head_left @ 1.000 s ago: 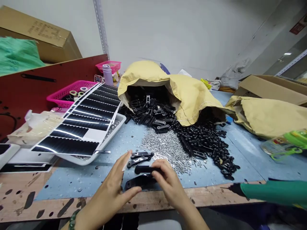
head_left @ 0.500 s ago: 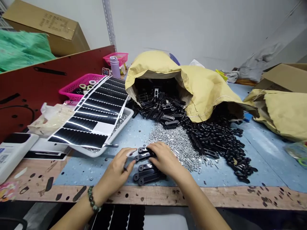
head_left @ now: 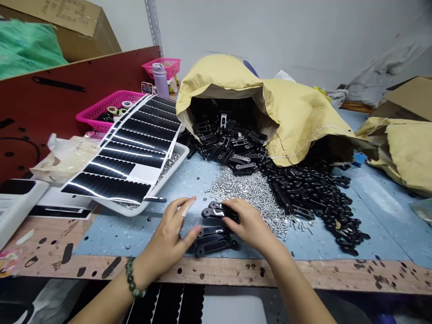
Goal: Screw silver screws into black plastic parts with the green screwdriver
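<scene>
My right hand (head_left: 246,222) is closed on a couple of black plastic bars (head_left: 213,211) with rounded, holed ends, held just above the mat. Several similar bars, a row of black plastic pieces (head_left: 212,246), lie side by side below it near the table's front edge. My left hand (head_left: 172,231) is to their left, its thumb and fingers apart with nothing visible between them. White tape is on one of its fingers, and its thumb tip is close to the row; I cannot tell if it touches.
A pile of small silver screws (head_left: 251,191) and a heap of black parts (head_left: 313,193) lie beyond my hands. More black parts spill from a paper sack (head_left: 219,74). Sheets of black stickers (head_left: 131,148) rest over a white tray (head_left: 165,180), left. A pink basket (head_left: 91,114) holds scissors.
My right hand has moved slightly right with the bars in it, away from my left hand. The left fingers have come away from the bars and spread. The camera view has shifted a little.
</scene>
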Available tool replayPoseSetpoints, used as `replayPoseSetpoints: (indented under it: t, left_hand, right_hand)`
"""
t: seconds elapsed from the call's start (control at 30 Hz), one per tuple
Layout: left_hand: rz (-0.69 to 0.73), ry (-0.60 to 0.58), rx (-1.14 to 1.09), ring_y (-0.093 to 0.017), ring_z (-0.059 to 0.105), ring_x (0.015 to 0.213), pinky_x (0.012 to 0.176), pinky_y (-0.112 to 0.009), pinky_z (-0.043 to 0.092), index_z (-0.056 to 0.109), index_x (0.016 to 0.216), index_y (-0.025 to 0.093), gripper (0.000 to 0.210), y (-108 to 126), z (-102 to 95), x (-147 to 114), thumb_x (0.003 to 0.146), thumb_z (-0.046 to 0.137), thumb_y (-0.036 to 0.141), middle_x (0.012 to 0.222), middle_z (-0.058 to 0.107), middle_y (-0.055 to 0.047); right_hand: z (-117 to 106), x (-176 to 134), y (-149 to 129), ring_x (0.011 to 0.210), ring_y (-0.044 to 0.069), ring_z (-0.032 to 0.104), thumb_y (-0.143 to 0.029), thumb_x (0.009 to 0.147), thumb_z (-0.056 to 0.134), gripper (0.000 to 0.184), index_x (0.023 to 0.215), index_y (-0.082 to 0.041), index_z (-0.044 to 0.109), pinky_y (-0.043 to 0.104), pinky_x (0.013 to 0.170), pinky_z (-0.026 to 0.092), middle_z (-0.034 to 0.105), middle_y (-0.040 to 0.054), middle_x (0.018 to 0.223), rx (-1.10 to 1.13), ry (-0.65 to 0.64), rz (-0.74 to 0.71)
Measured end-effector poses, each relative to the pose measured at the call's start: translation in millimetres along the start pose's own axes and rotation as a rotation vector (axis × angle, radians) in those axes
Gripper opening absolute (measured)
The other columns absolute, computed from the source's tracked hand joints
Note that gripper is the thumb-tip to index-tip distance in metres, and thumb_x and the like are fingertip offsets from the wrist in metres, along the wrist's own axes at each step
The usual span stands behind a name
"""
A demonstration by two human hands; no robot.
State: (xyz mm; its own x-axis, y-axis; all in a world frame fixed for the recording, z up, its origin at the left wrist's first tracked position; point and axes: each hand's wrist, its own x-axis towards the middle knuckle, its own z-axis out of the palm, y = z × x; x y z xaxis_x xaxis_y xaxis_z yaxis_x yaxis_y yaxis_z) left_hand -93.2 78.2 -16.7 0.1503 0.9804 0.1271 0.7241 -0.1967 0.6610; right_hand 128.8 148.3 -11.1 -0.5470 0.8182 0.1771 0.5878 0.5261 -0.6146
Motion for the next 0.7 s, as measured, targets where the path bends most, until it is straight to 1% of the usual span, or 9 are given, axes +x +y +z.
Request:
replayPoseSetpoints:
  t: [0.07, 0.13, 0.2, 0.23, 0.33, 0.4, 0.47, 0.57, 0.7]
  left_hand:
    - [0.025, -0.116, -0.031, -0.032, 0.031, 0.133, 0.102, -0.051, 0.042, 0.002, 0.148, 0.031, 0.082, 3, 3.4, -8, 0.088, 0.056, 0.045, 0.151, 0.015, -0.011]
    - [0.067, -0.213, -0.002, -0.037, 0.021, 0.138, 0.103, -0.055, 0.040, -0.012, 0.147, 0.030, 0.106, 7, 9.6, -12, 0.079, 0.068, 0.043, 0.155, -0.002, -0.013]
    - [0.129, -0.232, 0.048, -0.039, 0.014, 0.139, 0.106, -0.059, 0.032, -0.018, 0.146, 0.028, 0.118, 8, 15.6, -11, 0.072, 0.074, 0.038, 0.155, -0.001, -0.015]
    - [0.151, -0.223, 0.069, -0.039, 0.015, 0.139, 0.107, -0.060, 0.030, -0.017, 0.146, 0.027, 0.119, 9, 17.6, -10, 0.071, 0.075, 0.037, 0.154, 0.005, -0.016]
    - [0.169, -0.206, 0.090, -0.037, 0.025, 0.135, 0.108, -0.057, 0.031, -0.008, 0.148, 0.022, 0.114, 10, 19.4, -5, 0.070, 0.073, 0.034, 0.147, 0.025, -0.017]
    - [0.165, -0.204, 0.100, -0.036, 0.030, 0.132, 0.108, -0.055, 0.033, 0.001, 0.149, 0.019, 0.105, 10, 19.5, -4, 0.070, 0.070, 0.030, 0.142, 0.032, -0.017]
    - [0.175, -0.196, 0.128, -0.036, 0.033, 0.129, 0.107, -0.056, 0.033, 0.009, 0.148, 0.017, 0.093, 10, 21.0, -4, 0.072, 0.063, 0.022, 0.138, 0.035, -0.017]
    - [0.185, -0.179, 0.181, -0.036, 0.035, 0.127, 0.106, -0.059, 0.032, 0.018, 0.145, 0.018, 0.082, 10, 24.9, -6, 0.071, 0.054, 0.012, 0.135, 0.036, -0.016]
    - [0.204, -0.183, 0.221, -0.036, 0.033, 0.128, 0.107, -0.059, 0.030, 0.020, 0.143, 0.017, 0.080, 10, 27.3, -6, 0.071, 0.054, 0.015, 0.136, 0.034, -0.016]
  right_hand:
    - [4, 1, -6, 0.104, 0.021, 0.056, -0.012, 0.083, 0.058, 0.038, 0.119, -0.024, 0.056, 0.039, 0.092, 0.046, 0.062, 0.0043, 0.109, 0.004, -0.095, -0.023]
    - [4, 0, -10, 0.110, 0.020, 0.054, -0.011, 0.084, 0.056, 0.042, 0.123, -0.025, 0.055, 0.039, 0.096, 0.045, 0.060, 0.0047, 0.117, 0.042, -0.173, -0.065]
    - [1, -7, -11, 0.115, 0.019, 0.052, -0.011, 0.085, 0.053, 0.043, 0.126, -0.025, 0.053, 0.038, 0.099, 0.043, 0.056, 0.0053, 0.125, 0.086, -0.161, -0.086]
    - [0, -13, -12, 0.115, 0.020, 0.052, -0.011, 0.086, 0.051, 0.042, 0.126, -0.025, 0.052, 0.039, 0.099, 0.044, 0.056, 0.0058, 0.125, 0.089, -0.102, -0.076]
    - [6, -42, -21, 0.104, 0.022, 0.057, -0.010, 0.089, 0.046, 0.033, 0.119, -0.022, 0.054, 0.040, 0.089, 0.049, 0.061, 0.0083, 0.110, 0.019, 0.186, -0.044]
    - [21, -61, -33, 0.101, 0.023, 0.059, -0.006, 0.087, 0.046, 0.034, 0.118, -0.019, 0.054, 0.041, 0.086, 0.049, 0.064, 0.0099, 0.105, -0.033, 0.281, -0.094]
    - [42, -75, -49, 0.107, 0.024, 0.058, -0.005, 0.084, 0.047, 0.037, 0.119, -0.016, 0.054, 0.043, 0.092, 0.046, 0.065, 0.0114, 0.111, -0.066, 0.234, -0.176]
    - [67, -83, -64, 0.115, 0.025, 0.055, -0.007, 0.083, 0.048, 0.037, 0.118, -0.016, 0.056, 0.047, 0.105, 0.033, 0.066, 0.0088, 0.117, -0.104, 0.197, -0.168]
    - [74, -87, -61, 0.123, 0.024, 0.050, -0.007, 0.082, 0.048, 0.042, 0.122, -0.020, 0.054, 0.046, 0.115, 0.010, 0.062, 0.0033, 0.125, -0.162, 0.203, -0.082]
